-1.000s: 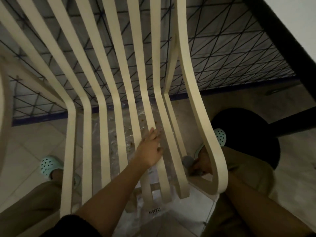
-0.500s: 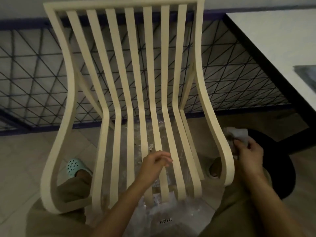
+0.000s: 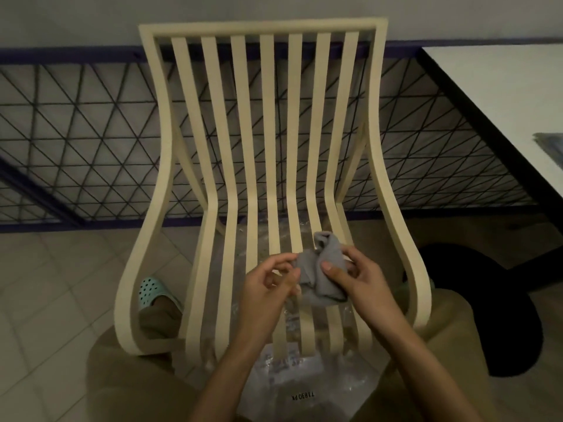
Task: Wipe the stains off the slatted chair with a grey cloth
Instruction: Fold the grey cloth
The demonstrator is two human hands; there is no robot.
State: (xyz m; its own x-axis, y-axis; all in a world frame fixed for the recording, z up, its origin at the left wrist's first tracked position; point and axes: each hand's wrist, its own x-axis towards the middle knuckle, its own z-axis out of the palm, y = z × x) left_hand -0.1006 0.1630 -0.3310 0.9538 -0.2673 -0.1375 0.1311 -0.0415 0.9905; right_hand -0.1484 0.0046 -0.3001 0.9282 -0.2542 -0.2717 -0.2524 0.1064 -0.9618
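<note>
A bunched grey cloth point(image 3: 324, 277) is held between the left hand point(image 3: 268, 286) and right hand point(image 3: 355, 277) – both pinching it – above the near seat slats of the chair point(image 3: 265, 141), where a loose wad could slip through the gaps.

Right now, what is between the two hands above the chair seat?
In the head view, the grey cloth lies bunched between the left hand and the right hand, both pinching it, above the slatted chair.
</note>
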